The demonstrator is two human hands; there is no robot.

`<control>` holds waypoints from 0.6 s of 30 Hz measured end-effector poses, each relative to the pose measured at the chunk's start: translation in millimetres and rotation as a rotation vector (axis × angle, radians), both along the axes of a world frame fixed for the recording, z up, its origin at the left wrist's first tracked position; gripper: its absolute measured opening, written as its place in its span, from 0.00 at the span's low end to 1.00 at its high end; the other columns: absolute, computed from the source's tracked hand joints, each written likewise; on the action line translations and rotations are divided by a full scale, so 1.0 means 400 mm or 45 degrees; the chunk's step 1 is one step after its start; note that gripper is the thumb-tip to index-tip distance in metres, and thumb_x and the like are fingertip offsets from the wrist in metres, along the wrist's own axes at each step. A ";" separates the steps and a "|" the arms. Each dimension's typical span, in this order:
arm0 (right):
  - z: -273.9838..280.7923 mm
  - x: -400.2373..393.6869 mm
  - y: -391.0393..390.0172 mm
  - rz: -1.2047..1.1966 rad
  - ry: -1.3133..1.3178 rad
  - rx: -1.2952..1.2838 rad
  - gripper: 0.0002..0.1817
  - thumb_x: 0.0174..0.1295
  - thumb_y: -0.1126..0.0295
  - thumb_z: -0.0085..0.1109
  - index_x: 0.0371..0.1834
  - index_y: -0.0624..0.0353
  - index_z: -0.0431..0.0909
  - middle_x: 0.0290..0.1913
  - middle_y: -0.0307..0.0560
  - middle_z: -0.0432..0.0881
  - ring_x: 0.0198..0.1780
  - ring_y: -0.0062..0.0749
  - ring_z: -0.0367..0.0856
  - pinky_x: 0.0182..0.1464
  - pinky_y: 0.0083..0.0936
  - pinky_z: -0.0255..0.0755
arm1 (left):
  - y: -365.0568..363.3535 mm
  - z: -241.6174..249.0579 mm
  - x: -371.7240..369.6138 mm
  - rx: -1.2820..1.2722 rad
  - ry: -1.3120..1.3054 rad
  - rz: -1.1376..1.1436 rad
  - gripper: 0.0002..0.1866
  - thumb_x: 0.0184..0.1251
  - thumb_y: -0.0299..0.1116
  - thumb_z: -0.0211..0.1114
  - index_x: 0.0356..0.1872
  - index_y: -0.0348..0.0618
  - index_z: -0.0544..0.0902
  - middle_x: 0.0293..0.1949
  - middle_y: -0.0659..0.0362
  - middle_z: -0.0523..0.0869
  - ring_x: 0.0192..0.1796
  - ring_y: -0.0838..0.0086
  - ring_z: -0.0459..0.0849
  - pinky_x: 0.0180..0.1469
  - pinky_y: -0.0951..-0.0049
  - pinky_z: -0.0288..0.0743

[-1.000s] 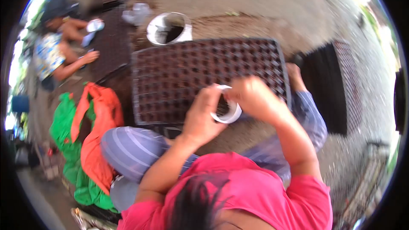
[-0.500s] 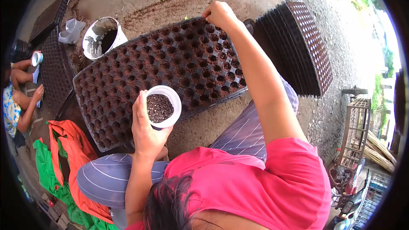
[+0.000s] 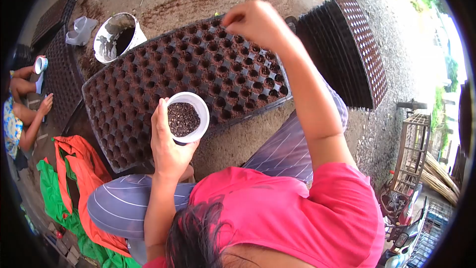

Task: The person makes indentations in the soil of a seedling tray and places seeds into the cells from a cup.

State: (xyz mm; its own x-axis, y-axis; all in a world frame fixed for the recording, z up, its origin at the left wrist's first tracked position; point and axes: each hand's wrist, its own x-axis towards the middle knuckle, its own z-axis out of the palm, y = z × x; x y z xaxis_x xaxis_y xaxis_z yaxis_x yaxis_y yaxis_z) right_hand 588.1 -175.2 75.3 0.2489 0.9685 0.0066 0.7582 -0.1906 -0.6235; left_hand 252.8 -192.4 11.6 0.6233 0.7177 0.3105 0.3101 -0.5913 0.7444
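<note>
My left hand (image 3: 170, 155) is wrapped round a white plastic cup (image 3: 204, 119), tilted so that the small dark seeds (image 3: 183, 118) inside show. Below and beyond the cup lies a black seedling tray (image 3: 225, 63), its many cells filled with brown soil that has a hollow in each. Over the tray's far right part hovers my right hand (image 3: 257, 24), its fingers curled together with the thumb. It is slightly blurred, and whatever the fingertips hold is too small to make out.
A white bucket (image 3: 140, 38) stands behind the tray, beside a plastic bag (image 3: 82, 31). Stacked trays (image 3: 333, 52) rise at right. Orange cloth (image 3: 84, 168) and green cloth (image 3: 51, 188) lie at left. Another person's hand (image 3: 47, 103) is near more trays (image 3: 62, 77).
My right hand has lifted off the tray's far edge and shifted slightly left, its fingers now turned toward me. The left hand keeps the cup in nearly the same place.
</note>
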 end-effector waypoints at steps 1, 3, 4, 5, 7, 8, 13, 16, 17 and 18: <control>0.048 -0.083 -0.018 0.111 0.146 -0.139 0.12 0.58 0.70 0.72 0.44 0.60 0.91 0.37 0.49 0.92 0.36 0.33 0.90 0.43 0.29 0.83 | -0.002 -0.002 0.004 0.007 -0.007 -0.008 0.63 0.41 0.21 0.84 0.82 0.41 0.57 0.70 0.39 0.75 0.69 0.43 0.78 0.71 0.50 0.75; 0.038 -0.216 -0.058 0.604 0.262 -0.134 0.09 0.55 0.72 0.68 0.38 0.57 0.91 0.34 0.49 0.90 0.38 0.43 0.91 0.41 0.36 0.83 | -0.007 -0.007 0.008 0.024 -0.016 -0.030 0.61 0.43 0.23 0.85 0.82 0.41 0.57 0.69 0.38 0.76 0.68 0.41 0.79 0.69 0.49 0.76; 0.013 -0.265 -0.080 0.855 -0.164 0.032 0.06 0.53 0.72 0.67 0.33 0.59 0.89 0.31 0.51 0.89 0.38 0.48 0.90 0.39 0.38 0.83 | -0.011 -0.001 0.014 0.050 -0.029 -0.035 0.61 0.44 0.25 0.86 0.82 0.41 0.58 0.68 0.38 0.76 0.68 0.41 0.79 0.68 0.49 0.76; 0.010 -0.328 -0.098 0.826 -0.484 -0.058 0.05 0.52 0.72 0.66 0.29 0.61 0.87 0.28 0.53 0.87 0.35 0.49 0.91 0.35 0.40 0.84 | -0.016 0.004 0.017 0.042 -0.036 -0.042 0.61 0.44 0.26 0.86 0.81 0.41 0.58 0.69 0.38 0.76 0.67 0.41 0.79 0.68 0.49 0.76; -0.033 -0.388 -0.114 0.793 -0.464 -0.040 0.04 0.49 0.74 0.67 0.28 0.62 0.85 0.30 0.54 0.88 0.33 0.50 0.90 0.34 0.41 0.84 | -0.018 -0.002 0.008 0.036 -0.035 -0.016 0.60 0.44 0.31 0.87 0.81 0.40 0.60 0.70 0.40 0.76 0.68 0.42 0.78 0.69 0.51 0.76; -0.052 -0.408 -0.118 0.837 -0.442 -0.070 0.05 0.48 0.74 0.67 0.28 0.62 0.85 0.31 0.54 0.88 0.34 0.50 0.90 0.35 0.42 0.84 | -0.021 -0.002 0.000 0.012 -0.043 -0.023 0.58 0.45 0.32 0.87 0.80 0.40 0.61 0.71 0.42 0.76 0.70 0.43 0.77 0.70 0.52 0.74; -0.083 -0.436 -0.144 0.839 -0.470 -0.127 0.06 0.47 0.76 0.66 0.30 0.61 0.87 0.32 0.56 0.88 0.37 0.53 0.90 0.40 0.43 0.84 | -0.020 0.003 -0.042 0.079 -0.086 -0.123 0.56 0.44 0.29 0.83 0.79 0.42 0.63 0.75 0.44 0.71 0.75 0.44 0.72 0.75 0.52 0.71; -0.045 -0.453 -0.139 0.719 -0.375 -0.187 0.05 0.50 0.76 0.63 0.29 0.63 0.86 0.31 0.59 0.87 0.36 0.54 0.89 0.38 0.46 0.82 | -0.016 -0.005 -0.051 0.071 -0.241 -0.091 0.58 0.42 0.26 0.81 0.80 0.43 0.60 0.68 0.44 0.75 0.69 0.43 0.76 0.71 0.50 0.73; -0.032 -0.452 -0.141 0.688 -0.359 -0.116 0.04 0.51 0.76 0.63 0.28 0.66 0.85 0.31 0.62 0.86 0.34 0.56 0.88 0.39 0.47 0.82 | -0.021 0.008 -0.042 0.099 -0.254 -0.071 0.58 0.41 0.26 0.81 0.80 0.43 0.60 0.67 0.45 0.76 0.67 0.44 0.77 0.70 0.50 0.74; -0.032 -0.458 -0.141 0.647 -0.290 -0.084 0.05 0.54 0.78 0.62 0.31 0.69 0.83 0.30 0.65 0.85 0.35 0.64 0.86 0.39 0.52 0.79 | -0.026 0.005 -0.046 0.128 -0.284 -0.056 0.58 0.41 0.26 0.81 0.80 0.42 0.59 0.66 0.45 0.76 0.67 0.44 0.77 0.69 0.49 0.75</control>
State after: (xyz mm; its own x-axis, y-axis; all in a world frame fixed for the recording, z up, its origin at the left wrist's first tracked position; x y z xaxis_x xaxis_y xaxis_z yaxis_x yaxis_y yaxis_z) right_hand 404.9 -231.6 62.6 -0.2497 0.9665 -0.0588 0.8790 0.2008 -0.4325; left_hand 234.4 -202.7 13.5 0.5611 0.6502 0.5122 0.1171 -0.6749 0.7286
